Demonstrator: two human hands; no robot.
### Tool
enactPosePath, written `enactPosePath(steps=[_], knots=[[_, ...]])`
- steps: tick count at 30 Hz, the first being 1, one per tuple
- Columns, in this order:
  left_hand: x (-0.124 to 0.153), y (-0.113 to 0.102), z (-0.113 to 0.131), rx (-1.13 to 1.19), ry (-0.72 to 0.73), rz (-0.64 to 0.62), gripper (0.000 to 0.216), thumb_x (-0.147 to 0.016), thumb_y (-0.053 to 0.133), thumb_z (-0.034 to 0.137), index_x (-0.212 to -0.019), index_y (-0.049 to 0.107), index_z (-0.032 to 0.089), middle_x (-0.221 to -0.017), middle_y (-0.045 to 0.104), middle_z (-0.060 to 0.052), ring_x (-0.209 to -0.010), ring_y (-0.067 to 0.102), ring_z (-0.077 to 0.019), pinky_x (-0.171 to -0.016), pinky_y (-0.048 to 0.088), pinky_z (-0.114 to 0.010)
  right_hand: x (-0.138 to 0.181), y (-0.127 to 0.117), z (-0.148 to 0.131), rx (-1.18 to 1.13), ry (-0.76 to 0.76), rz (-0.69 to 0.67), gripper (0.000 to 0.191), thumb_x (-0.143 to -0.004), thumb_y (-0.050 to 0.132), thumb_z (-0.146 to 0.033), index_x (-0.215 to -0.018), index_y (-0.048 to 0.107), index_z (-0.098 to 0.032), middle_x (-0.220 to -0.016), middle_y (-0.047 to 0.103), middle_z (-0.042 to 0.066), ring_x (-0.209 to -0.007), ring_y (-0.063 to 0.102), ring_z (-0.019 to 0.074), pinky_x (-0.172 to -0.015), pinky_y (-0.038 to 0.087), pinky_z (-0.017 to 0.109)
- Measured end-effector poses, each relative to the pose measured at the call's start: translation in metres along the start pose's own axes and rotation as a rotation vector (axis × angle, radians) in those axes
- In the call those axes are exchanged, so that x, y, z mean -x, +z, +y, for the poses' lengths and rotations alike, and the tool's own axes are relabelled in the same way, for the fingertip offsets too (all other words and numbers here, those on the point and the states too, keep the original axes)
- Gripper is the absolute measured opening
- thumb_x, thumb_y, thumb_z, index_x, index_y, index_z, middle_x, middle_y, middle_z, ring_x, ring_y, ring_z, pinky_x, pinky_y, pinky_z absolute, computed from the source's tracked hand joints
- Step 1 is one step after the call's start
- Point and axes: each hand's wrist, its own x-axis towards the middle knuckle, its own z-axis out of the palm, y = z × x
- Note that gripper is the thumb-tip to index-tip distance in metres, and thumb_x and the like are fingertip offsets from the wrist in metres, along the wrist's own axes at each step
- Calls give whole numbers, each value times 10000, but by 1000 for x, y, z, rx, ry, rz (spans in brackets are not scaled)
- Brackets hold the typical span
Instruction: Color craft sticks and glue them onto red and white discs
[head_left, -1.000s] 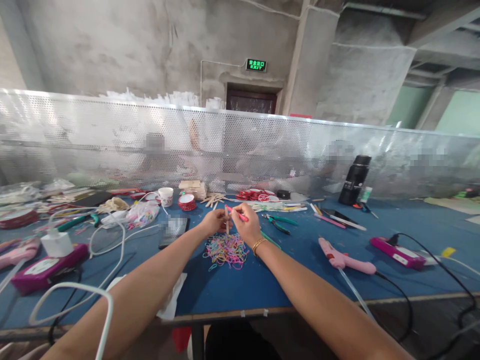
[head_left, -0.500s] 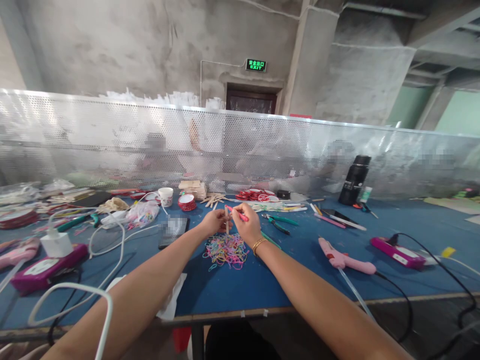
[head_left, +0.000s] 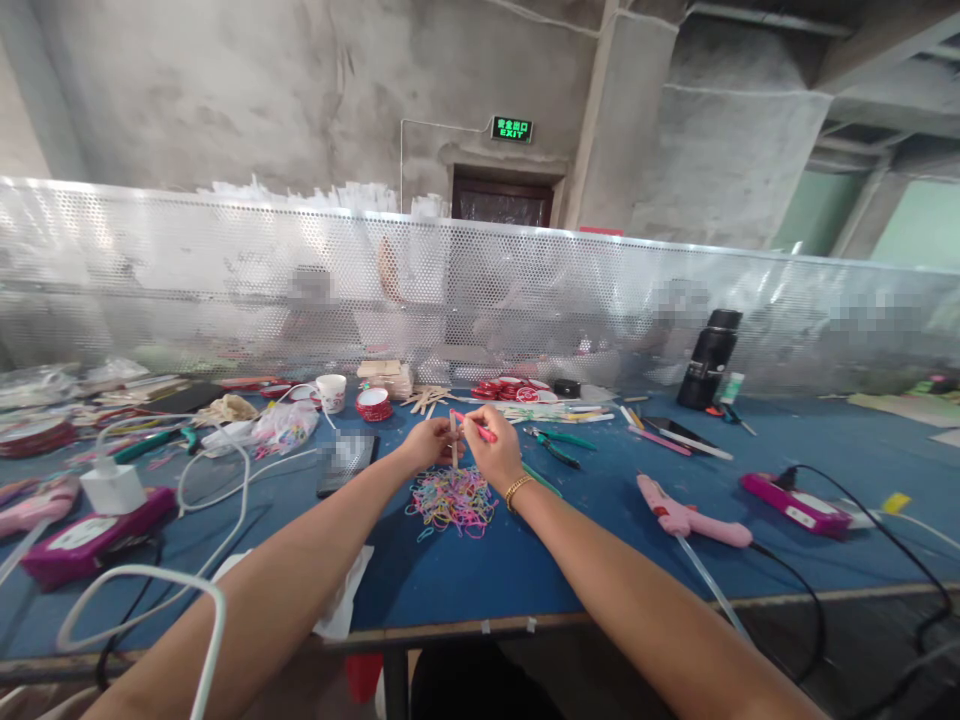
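My left hand [head_left: 433, 444] is closed on a flat wooden craft stick [head_left: 454, 450], held upright. A pink-red pen [head_left: 484, 433] is gripped in my right hand [head_left: 491, 447], its tip at the upper end of the stick. Just below both hands lies a loose heap of colourful small rubber bands [head_left: 452, 503] on the blue tabletop [head_left: 450, 590]. Some of the left fingers are hidden behind the stick and the right hand.
Green-handled pliers [head_left: 553, 446] and a pink glue gun [head_left: 690, 515] lie to the right, near a purple power strip [head_left: 795, 503]. A phone [head_left: 346, 465] and white cable [head_left: 247, 490] are on the left. A black bottle [head_left: 709, 360] stands at the back right.
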Motion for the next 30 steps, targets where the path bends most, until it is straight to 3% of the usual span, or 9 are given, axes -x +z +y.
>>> enactPosePath(steps=[8, 17, 30], knots=[[-1, 0, 0, 1, 11, -14, 197, -777, 709, 302, -903, 627, 175, -667, 687, -12, -632, 684, -161, -604, 525, -251, 1, 1, 1, 13, 2, -18, 118, -898, 508, -295, -873, 596, -220, -834, 686, 43, -810, 645, 189, -745, 499, 292], [-2, 1, -1, 24, 20, -8, 212, -759, 722, 312, -802, 563, 179, -634, 668, -4, -605, 676, -160, -591, 525, -253, 1, 1, 2, 3, 7, -10, 112, -898, 509, -284, -876, 597, -218, -833, 683, 45, -812, 640, 186, -758, 495, 293], [-4, 0, -3, 47, 9, -17, 230, -736, 748, 315, -806, 573, 182, -643, 670, -5, -618, 687, -170, -603, 533, -267, 1, 1, 1, 19, 1, -18, 109, -889, 520, -288, -853, 595, -217, -814, 673, 32, -788, 625, 182, -742, 476, 285]])
